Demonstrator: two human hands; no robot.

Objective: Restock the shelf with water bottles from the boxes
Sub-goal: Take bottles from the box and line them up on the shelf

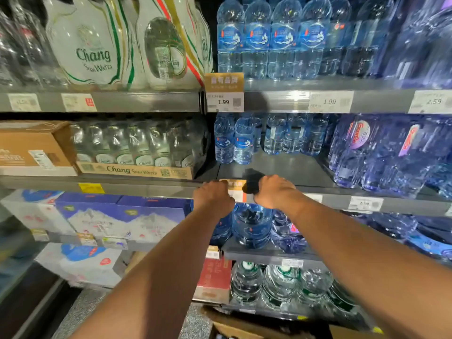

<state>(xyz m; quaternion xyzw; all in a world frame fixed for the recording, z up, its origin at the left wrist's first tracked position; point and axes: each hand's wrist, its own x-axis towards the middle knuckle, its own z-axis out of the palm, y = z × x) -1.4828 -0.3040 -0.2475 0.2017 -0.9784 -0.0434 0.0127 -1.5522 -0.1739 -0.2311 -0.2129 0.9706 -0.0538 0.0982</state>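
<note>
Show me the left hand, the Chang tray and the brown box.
left hand (213,198), head view, back of the hand.
Chang tray (137,170), head view, printed front wall.
brown box (27,145), head view, front face.

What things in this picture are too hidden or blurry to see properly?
All in the head view:
left hand and right hand: fingers hidden behind the hands' own backs; any grip unclear.
orange shelf tag: partly covered by both hands.
bottom cardboard box: cut off by the bottom edge.
purple bottles, far right: too blurred to read.
</note>
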